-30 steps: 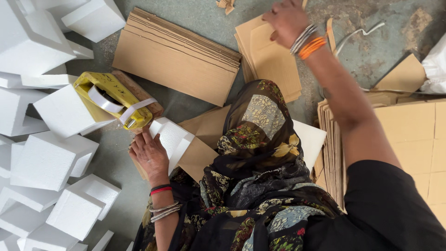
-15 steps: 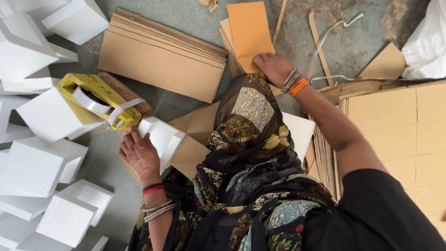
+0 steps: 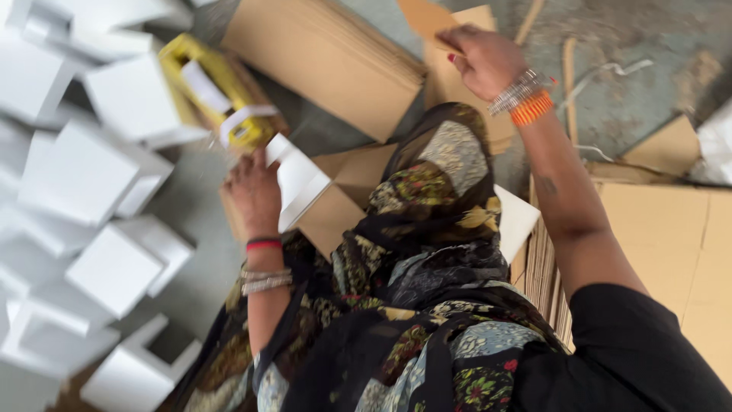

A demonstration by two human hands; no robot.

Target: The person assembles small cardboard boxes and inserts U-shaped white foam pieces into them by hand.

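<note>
Right hand [image 3: 482, 59] grips a cardboard sheet [image 3: 427, 17]; left hand [image 3: 252, 191] clasps a white box [image 3: 301, 183].

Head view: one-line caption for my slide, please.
Seated on the floor, left hand steadies a folded white box while right hand lifts a brown card sheet from the stack.

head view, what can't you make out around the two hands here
- Head view: the cardboard piece in the right hand is cut off by the top edge.
- The white box in the left hand: its lower part is hidden behind the patterned scarf.
- The white boxes at left are motion-blurred; details unreadable.
- The yellow tape dispenser is blurred too.
</note>
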